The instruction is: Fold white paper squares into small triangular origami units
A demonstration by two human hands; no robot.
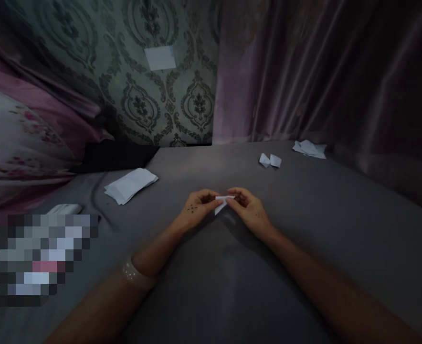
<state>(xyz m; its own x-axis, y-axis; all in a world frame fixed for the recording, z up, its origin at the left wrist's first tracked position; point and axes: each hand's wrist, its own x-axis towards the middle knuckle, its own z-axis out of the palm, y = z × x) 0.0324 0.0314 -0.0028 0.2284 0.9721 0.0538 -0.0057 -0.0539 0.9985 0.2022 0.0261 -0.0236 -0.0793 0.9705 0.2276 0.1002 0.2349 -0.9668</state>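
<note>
Between both hands is a small folded piece of white paper (219,206), held just above the grey sheet (211,277). My left hand (197,208) pinches its left end between thumb and fingers. On the other side, my right hand (249,210) grips the right end, thumb laid along the near edge. The paper has a narrow straight top edge and a pointed flap hanging toward me. Fingertips hide part of its folds. Beyond my right hand lie two small folded paper pieces (270,161) side by side.
A stack of white paper sheets (131,185) lies at left, near a black cloth (120,156). More loose papers (309,149) rest at the far right. At near left are a white power strip (67,209), cables and a pixelated patch. Curtains (268,71) and a patterned wall (168,100) close the back.
</note>
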